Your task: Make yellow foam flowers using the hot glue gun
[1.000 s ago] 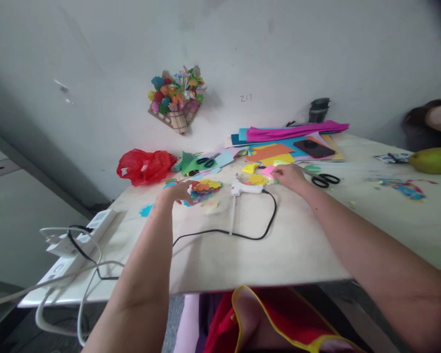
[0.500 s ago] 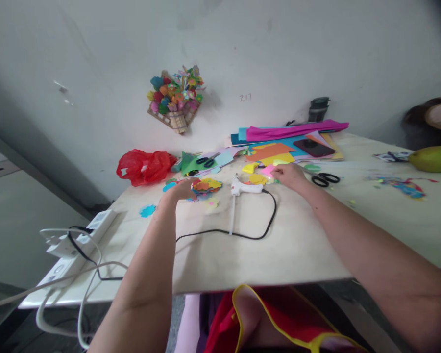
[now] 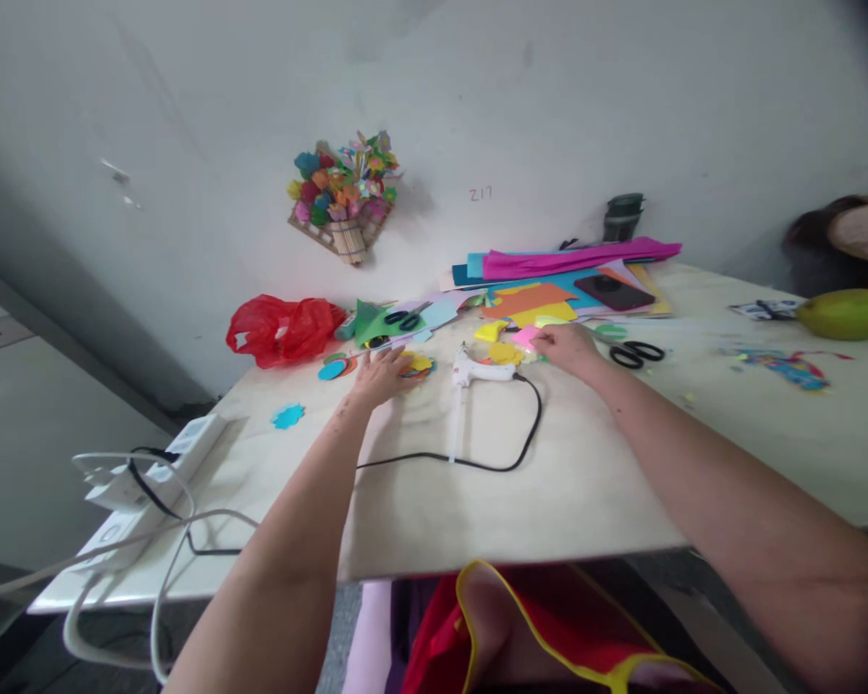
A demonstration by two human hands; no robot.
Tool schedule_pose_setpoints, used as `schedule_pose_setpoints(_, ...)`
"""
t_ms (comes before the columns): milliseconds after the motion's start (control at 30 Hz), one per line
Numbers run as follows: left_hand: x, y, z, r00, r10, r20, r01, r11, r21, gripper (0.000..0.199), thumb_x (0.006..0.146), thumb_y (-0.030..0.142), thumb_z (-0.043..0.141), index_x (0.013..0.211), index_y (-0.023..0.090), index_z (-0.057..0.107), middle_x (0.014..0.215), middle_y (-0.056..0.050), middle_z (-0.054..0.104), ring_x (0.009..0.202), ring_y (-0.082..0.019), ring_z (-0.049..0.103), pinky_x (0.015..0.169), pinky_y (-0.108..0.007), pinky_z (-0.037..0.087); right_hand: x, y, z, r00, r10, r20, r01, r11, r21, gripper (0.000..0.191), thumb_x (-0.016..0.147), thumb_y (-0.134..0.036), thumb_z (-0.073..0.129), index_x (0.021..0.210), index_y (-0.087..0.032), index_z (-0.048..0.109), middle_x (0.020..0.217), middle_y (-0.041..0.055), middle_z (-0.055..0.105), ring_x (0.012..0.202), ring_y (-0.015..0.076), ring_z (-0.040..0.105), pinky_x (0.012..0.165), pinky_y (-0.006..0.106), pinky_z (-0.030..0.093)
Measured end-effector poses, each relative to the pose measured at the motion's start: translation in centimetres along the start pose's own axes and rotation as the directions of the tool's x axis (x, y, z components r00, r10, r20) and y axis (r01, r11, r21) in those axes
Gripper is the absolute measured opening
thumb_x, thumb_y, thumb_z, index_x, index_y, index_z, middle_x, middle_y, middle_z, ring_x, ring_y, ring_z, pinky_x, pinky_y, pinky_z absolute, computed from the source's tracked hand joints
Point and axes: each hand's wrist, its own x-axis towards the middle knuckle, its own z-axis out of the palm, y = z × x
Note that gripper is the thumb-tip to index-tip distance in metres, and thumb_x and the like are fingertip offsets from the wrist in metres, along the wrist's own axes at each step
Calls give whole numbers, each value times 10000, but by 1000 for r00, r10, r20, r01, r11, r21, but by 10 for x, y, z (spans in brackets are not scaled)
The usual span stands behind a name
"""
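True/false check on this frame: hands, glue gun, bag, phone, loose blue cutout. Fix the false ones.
1. The left hand is at the paper flower cutouts. True.
2. The right hand is wrapped around the white glue gun. False: the glue gun lies on the table; that hand's fingertips are at the pink paper.
3. The red plastic bag sits to the right of both hands. False: it is on the left.
4. The phone lies on coloured sheets. True.
5. The blue scalloped cutout is under the left hand. False: it lies apart, to the left.
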Motion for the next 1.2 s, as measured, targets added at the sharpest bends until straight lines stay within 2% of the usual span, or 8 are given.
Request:
schedule_pose_setpoints(267, 13, 3, -34, 972, -94, -213, 33, 961, -273, 572, 789, 539, 467, 1270, 227, 468, 1317, -66, 477, 1186, -235, 440, 973, -338, 332, 4, 2, 2, 1000, 5, -21, -2, 987, 160, 162, 684, -232, 565, 772, -186, 693, 771, 32, 693, 690, 160, 596, 588, 238, 403)
schedule_pose_setpoints(433, 24, 46, -39, 928, -167, -333, -26, 862, -506, 471, 799, 485, 487, 1155, 188, 571, 1076, -70, 642, 1004, -194, 576, 859, -285, 421, 4, 1, -4, 1000, -1, -12, 3, 979, 204, 167, 712, -282, 549, 663, -179, 671, 663, 33, 672, 618, 153, 580, 540, 231, 388)
schedule_pose_setpoints(533, 25, 80, -32, 913, -174, -368, -86, 801, -592, 369, 822, 414, 484, 1071, 178, 618, 1024, -66, 666, 933, -174, 608, 825, -269, 440, 3, -3, -11, 999, 38, 13, -39, 990, 133, 407, 791, -440, 450, 525, -179, 615, 527, 47, 616, 543, 149, 545, 485, 239, 342)
schedule_pose_setpoints(633, 20, 105, -23, 913, -190, -362, -59, 814, -578, 326, 819, 407, 492, 1020, 204, 649, 957, -48, 686, 899, -189, 619, 775, -284, 454, 2, -5, -13, 998, 61, 30, -63, 995, 73, 444, 784, -498, 447, 519, -180, 609, 533, 47, 614, 538, 146, 535, 473, 240, 318)
schedule_pose_setpoints(767, 10, 120, -12, 878, -243, -413, -18, 844, -536, 337, 835, 422, 459, 1017, 217, 655, 938, -50, 684, 866, -189, 618, 744, -288, 449, 4, -2, -11, 998, 43, 38, -48, 989, 138, 187, 712, -345, 579, 705, -182, 670, 660, 26, 662, 577, 136, 557, 505, 221, 350)
schedule_pose_setpoints(867, 4, 123, -5, 858, -264, -441, 9, 865, -502, 334, 847, 403, 445, 1034, 211, 645, 975, -61, 673, 898, -185, 606, 763, -281, 439, 5, 2, -12, 997, 65, 45, -72, 981, 179, 227, 771, -302, 499, 702, -165, 667, 625, 31, 652, 556, 132, 555, 519, 225, 359)
schedule_pose_setpoints(1000, -1, 125, -1, 869, -221, -443, 1, 895, -445, 328, 856, 398, 430, 1040, 223, 638, 1018, -57, 661, 959, -183, 582, 768, -267, 428, 3, -2, -12, 996, 82, 29, -85, 990, 110, 427, 825, -429, 398, 556, -175, 611, 552, 44, 619, 544, 139, 539, 493, 234, 330)
schedule_pose_setpoints(1200, -2, 122, 1, 890, -229, -395, 41, 901, -432, 349, 862, 419, 409, 1046, 225, 634, 995, -73, 661, 952, -189, 579, 769, -272, 419, -2, -19, -5, 998, 4, 70, -8, 998, 57, 140, 674, -342, 611, 700, -212, 658, 722, 11, 668, 669, 148, 578, 511, 215, 331)
